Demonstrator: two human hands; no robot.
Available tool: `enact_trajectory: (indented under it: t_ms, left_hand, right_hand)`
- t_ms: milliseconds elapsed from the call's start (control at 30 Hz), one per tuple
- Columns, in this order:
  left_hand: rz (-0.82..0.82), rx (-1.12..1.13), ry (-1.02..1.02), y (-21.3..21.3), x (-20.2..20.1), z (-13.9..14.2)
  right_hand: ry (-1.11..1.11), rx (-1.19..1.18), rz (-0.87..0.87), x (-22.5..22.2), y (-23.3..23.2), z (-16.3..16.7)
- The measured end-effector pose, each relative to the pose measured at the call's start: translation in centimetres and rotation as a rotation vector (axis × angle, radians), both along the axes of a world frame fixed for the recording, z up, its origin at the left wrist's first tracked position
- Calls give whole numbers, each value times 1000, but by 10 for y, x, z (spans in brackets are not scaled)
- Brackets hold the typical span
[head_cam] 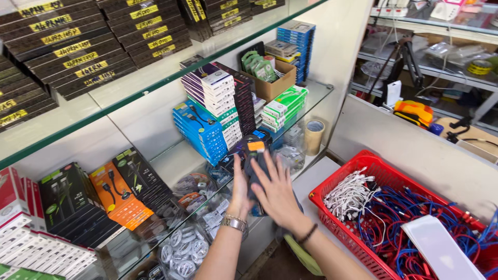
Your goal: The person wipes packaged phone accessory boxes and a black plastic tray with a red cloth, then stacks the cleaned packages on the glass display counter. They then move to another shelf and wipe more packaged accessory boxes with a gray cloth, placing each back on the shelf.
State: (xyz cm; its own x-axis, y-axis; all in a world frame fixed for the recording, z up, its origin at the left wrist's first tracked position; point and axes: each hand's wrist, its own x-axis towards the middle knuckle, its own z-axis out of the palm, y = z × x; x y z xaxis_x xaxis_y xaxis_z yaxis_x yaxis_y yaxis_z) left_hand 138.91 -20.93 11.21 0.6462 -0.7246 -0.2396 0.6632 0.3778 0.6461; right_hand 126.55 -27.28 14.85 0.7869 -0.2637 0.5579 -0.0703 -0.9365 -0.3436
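Observation:
Both of my hands press on a stack of dark flat packets (255,150) with orange and blue tops, standing at the front edge of a glass shelf (179,158). My left hand (239,189), with a metal watch on its wrist, holds the stack's left side. My right hand (276,189), fingers spread, lies flat against the stack's front and right side; a dark band is on that wrist. Blue boxes (199,129) and white-and-purple boxes (215,88) are stacked just behind the packets.
A red basket (337,218) of white and blue cables, with a white flat box on top, stands at the right. A tape roll (313,136) stands on the shelf end. Green boxes (284,106), orange and black boxes (116,194) and bagged cables (181,249) fill the shelves.

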Motion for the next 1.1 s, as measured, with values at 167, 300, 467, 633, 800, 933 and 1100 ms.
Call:
enact_trajectory:
  t_ms: [167,300,467,633,800,933,1100]
  left_hand:
    - [-75,114,-101,-1,-38,-7]
    - [48,283,-690,21,-40,-10]
    - [326,562,-1422,33,-40,1]
    - [391,560,-1372,49,-45,15]
    - [600,427,-1365,52,-37,25]
    - [690,348,-979,55,-11,32]
    - [611,177,-520,59,4,26]
  right_hand:
    - [-160,304,-68,20,-52,-1]
    - [-368,1280,64,20,-73,9]
    - [-123,1235,348,26,-41,24]
    - [-112,1491,397,57,-42,3]
    - [-338,1418,227,69,-25,-51]
    - [-130,1453,176,34,18,-85]
    - [-103,1441,276,24,0,-68]
